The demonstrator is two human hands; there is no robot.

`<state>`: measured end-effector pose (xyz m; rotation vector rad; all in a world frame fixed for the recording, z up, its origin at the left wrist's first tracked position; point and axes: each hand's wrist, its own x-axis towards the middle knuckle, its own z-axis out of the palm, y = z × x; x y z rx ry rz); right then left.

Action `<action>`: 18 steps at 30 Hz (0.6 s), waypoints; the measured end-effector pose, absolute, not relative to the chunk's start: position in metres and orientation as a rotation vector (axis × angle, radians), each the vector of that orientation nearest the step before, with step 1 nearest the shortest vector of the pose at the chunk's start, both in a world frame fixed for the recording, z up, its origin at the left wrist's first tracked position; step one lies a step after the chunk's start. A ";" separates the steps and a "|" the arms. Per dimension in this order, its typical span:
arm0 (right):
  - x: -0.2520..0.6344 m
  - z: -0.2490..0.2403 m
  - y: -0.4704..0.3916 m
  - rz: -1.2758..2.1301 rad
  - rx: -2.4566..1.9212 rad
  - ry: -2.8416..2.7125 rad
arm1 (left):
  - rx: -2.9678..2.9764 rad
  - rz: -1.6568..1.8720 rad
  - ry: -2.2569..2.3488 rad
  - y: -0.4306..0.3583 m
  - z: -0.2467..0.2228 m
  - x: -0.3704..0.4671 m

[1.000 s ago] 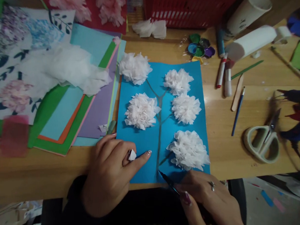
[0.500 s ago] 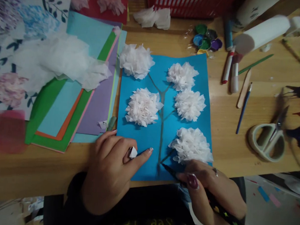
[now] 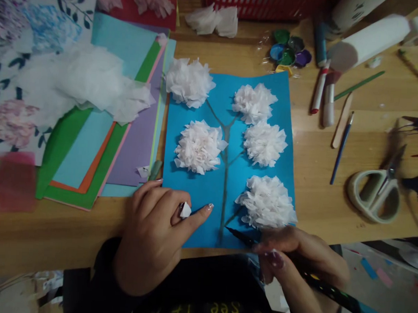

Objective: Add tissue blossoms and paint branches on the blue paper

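Observation:
A sheet of blue paper (image 3: 195,229) lies before me, with a dark tree trunk and branches (image 3: 225,185) drawn on it. White tissue-paper flowers sit at the branch ends, among them a lower right one (image 3: 267,203) and a left one (image 3: 199,148). My right hand (image 3: 301,271) grips a black patterned felt-tip pen (image 3: 242,236) with a blue rear end; its tip is at the lowest right branch, near the trunk. My left hand (image 3: 160,233) rests on the sheet's lower left, thumb stretched out, fingers curled around a small dark piece with a white end (image 3: 185,210).
Coloured paper sheets (image 3: 129,148) and loose white tissue (image 3: 94,77) lie at left. Scissors (image 3: 375,193), a paintbrush (image 3: 341,148), a wooden stick (image 3: 342,121), markers (image 3: 319,90) and a white bottle (image 3: 369,43) are at right. Paint pots (image 3: 286,51) and a red basket (image 3: 264,6) stand behind.
My right hand has turned slightly and shifted a little right, so the pen lies lower and more of its rear shows. My left hand stays in place.

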<state>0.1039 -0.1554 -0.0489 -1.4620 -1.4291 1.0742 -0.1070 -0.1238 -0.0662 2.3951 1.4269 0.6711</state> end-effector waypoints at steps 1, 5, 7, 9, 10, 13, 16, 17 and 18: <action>0.100 -0.048 -0.155 1.068 -1.508 -1.342 | 2.395 0.672 1.425 -0.124 -0.066 -0.107; 0.087 -0.047 -0.154 1.064 -1.548 -1.162 | 2.397 0.671 1.426 -0.124 -0.066 -0.108; 0.085 -0.048 -0.154 1.058 -1.567 -1.137 | 2.393 0.677 1.431 -0.124 -0.066 -0.108; 0.085 -0.049 -0.153 1.045 -1.571 -1.138 | 2.388 0.680 1.429 -0.123 -0.066 -0.107; 0.086 -0.049 -0.153 1.035 -1.568 -1.154 | 2.386 0.681 1.427 -0.123 -0.066 -0.107; 0.091 -0.051 -0.154 0.983 -1.574 -1.282 | 2.388 0.692 1.420 -0.122 -0.066 -0.106; 0.095 -0.053 -0.157 0.925 -1.598 -1.427 | 2.383 0.692 1.421 -0.122 -0.066 -0.106; 0.095 -0.054 -0.158 0.912 -1.597 -1.453 | 2.380 0.692 1.420 -0.122 -0.066 -0.107; 0.096 -0.055 -0.159 0.905 -1.594 -1.460 | 2.377 0.692 1.419 -0.122 -0.066 -0.107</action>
